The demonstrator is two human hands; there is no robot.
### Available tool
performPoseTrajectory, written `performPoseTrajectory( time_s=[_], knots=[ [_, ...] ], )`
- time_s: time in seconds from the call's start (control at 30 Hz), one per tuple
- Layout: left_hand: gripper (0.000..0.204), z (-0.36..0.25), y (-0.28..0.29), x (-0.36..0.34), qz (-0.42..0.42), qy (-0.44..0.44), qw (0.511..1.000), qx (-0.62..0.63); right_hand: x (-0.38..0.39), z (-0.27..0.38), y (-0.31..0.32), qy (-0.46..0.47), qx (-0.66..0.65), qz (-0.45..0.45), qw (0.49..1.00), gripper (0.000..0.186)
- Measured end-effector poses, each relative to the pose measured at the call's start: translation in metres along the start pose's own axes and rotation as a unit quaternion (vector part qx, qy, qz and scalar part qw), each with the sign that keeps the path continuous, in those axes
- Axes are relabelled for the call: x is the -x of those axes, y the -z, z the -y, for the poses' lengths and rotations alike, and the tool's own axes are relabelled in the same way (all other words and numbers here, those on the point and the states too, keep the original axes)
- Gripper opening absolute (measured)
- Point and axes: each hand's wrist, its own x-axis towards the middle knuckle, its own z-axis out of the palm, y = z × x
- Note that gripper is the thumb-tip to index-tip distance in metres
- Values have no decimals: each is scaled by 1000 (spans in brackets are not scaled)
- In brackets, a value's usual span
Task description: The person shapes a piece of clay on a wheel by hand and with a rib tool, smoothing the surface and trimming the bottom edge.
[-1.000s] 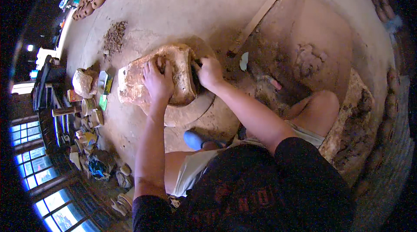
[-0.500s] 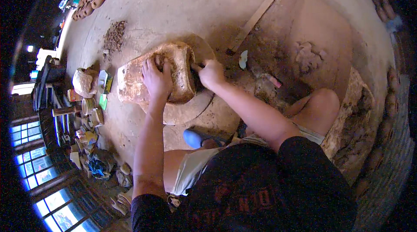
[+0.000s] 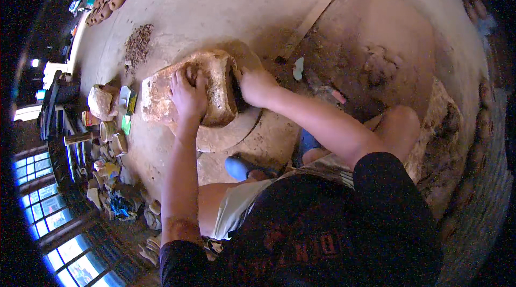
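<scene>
A large block, pale and stained brown, looks like a plaster mould (image 3: 161, 95). It lies on a round board (image 3: 215, 140) on the floor in front of me, with a hollow in its top and a dark opening at its right end. My left hand (image 3: 189, 97) rests on top with bent fingers hooked into the hollow, holding the block. At the right end, my right hand (image 3: 258, 88) reaches to the opening with fingers curled in at its rim. Those fingertips are hidden, and what they press or hold cannot be made out.
Beyond my right hand lie a wooden plank (image 3: 322, 7), a pale shard (image 3: 298, 69) and a small reddish piece (image 3: 338, 96). Crumbs (image 3: 138, 45) are heaped at the far left. Another pale block (image 3: 101, 102) and several pots (image 3: 110, 131) stand left. A blue shoe (image 3: 236, 168) is near the board.
My right hand has shifted slightly at the opening and its forearm has swung a little. The left fingers have spread slightly over the hollow. The whole view has shifted a little.
</scene>
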Motion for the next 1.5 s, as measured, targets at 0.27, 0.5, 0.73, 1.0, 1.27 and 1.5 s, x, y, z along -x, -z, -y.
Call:
performPoseTrajectory(
  time_s=[0.27,0.5,0.73,1.0,1.27,1.5],
  knots=[
    [53,6,-2,4,-7,-16,1000,13,37,6,-18,141,171,270,937,23],
    [45,8,15,17,33,-90,990,107,76,-1,12,27,-178,147,973,31],
    [45,18,18,28,40,-110,987,106,79,-18,2,180,86,72,977,34],
    [46,32,14,28,50,-116,986,111,62,15,12,88,179,276,940,54],
    [48,28,14,30,55,-85,989,103,47,19,5,73,111,391,910,59],
    [46,26,13,27,49,-81,988,123,65,3,-29,88,-27,359,929,77]
  ],
)
